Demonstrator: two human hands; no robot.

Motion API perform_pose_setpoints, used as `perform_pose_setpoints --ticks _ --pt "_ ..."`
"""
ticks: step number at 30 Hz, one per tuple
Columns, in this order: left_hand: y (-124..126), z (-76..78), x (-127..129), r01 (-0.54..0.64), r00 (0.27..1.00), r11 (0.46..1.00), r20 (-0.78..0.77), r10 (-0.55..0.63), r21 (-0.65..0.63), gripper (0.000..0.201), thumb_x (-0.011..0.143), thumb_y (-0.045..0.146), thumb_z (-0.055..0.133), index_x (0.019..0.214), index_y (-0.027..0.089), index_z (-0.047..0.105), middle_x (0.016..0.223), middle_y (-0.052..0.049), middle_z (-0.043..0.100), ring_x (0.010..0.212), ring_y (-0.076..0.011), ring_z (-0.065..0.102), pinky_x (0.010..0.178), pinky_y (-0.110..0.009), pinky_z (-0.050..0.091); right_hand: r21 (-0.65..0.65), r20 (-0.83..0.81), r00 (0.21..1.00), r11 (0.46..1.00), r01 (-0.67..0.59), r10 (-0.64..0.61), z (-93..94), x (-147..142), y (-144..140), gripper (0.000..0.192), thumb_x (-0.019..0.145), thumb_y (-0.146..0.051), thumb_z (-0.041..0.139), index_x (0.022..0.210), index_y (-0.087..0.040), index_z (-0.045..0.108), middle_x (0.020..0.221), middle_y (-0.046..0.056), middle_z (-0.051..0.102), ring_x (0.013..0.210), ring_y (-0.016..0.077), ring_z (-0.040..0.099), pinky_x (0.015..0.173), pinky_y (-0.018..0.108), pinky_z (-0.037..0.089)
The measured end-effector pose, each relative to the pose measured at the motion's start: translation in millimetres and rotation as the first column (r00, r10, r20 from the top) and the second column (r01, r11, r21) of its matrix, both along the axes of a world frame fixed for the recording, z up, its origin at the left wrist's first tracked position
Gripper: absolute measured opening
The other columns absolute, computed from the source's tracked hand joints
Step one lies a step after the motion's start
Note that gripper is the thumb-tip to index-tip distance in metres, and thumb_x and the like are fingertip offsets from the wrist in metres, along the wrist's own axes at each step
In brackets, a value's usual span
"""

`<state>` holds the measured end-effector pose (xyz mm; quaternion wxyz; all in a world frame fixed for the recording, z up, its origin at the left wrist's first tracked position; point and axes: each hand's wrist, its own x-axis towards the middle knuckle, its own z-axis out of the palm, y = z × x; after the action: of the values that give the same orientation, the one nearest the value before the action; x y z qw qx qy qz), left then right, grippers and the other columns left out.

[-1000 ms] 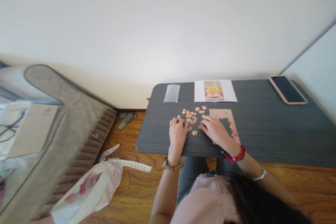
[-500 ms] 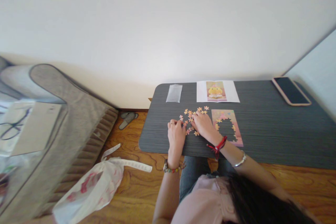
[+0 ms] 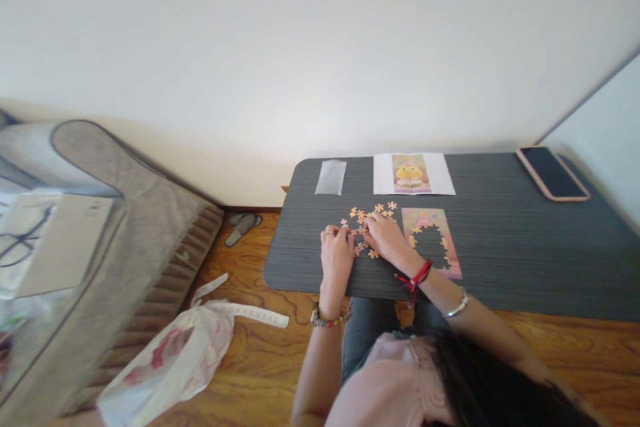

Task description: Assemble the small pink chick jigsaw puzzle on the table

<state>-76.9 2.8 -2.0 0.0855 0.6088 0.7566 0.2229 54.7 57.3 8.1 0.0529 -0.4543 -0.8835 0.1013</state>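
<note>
Loose jigsaw puzzle pieces point(image 3: 361, 217), orange, yellow and pink, lie scattered on the dark table point(image 3: 500, 247). At their left edge rests my left hand point(image 3: 337, 250), its fingers bent and drawn together; what is in them is too small to make out. My right hand point(image 3: 387, 237) reaches over the middle of the pile, fingertips closed on a puzzle piece that they partly cover. Just right of it lies a partly assembled puzzle point(image 3: 454, 253), its border joined around a dark gap. Behind stands a creased white sheet point(image 3: 440, 173) with a printed yellow figure point(image 3: 410, 173).
A clear plastic bag point(image 3: 331, 177) lies at the table's back left, a phone point(image 3: 553, 173) at the far right. The white wall point(image 3: 320, 47) runs behind. Left on the floor are slippers point(image 3: 243, 227) and a plastic bag point(image 3: 175, 360), beside a grey sofa point(image 3: 150, 213).
The view has shifted very slightly. Both hands stay almost in place over the pieces, with only small finger movement.
</note>
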Motion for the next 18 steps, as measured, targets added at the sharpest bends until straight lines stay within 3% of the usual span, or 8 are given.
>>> perform_pose_setpoints --ticks 8,18 --pt "-0.4 -4.3 -4.2 0.003 0.999 0.999 0.034 -0.005 0.048 0.017 0.079 0.02 0.055 0.092 0.019 0.066 0.089 -0.007 0.051 0.09 -0.0222 0.049 0.082 -0.037 0.045 0.02 -0.011 1.0 1.0 0.001 -0.001 2.8 -2.7 -2.9 0.018 0.09 -0.023 0.041 0.094 -0.013 0.056 0.097 0.012 0.057 0.088 0.0205 0.056 0.073 0.03 0.04" --pt "5.2 3.1 8.8 0.096 0.964 0.987 0.234 -0.125 0.13 0.014 0.081 0.018 0.052 0.078 0.017 0.066 0.082 -0.006 0.055 0.084 -0.0187 0.054 0.083 -0.035 0.044 0.145 -0.091 0.99 0.985 -0.09 0.104 13.5 18.1 -13.9 0.017 0.09 -0.023 0.043 0.091 -0.014 0.058 0.091 0.009 0.058 0.089 0.0204 0.054 0.08 0.031 0.038"
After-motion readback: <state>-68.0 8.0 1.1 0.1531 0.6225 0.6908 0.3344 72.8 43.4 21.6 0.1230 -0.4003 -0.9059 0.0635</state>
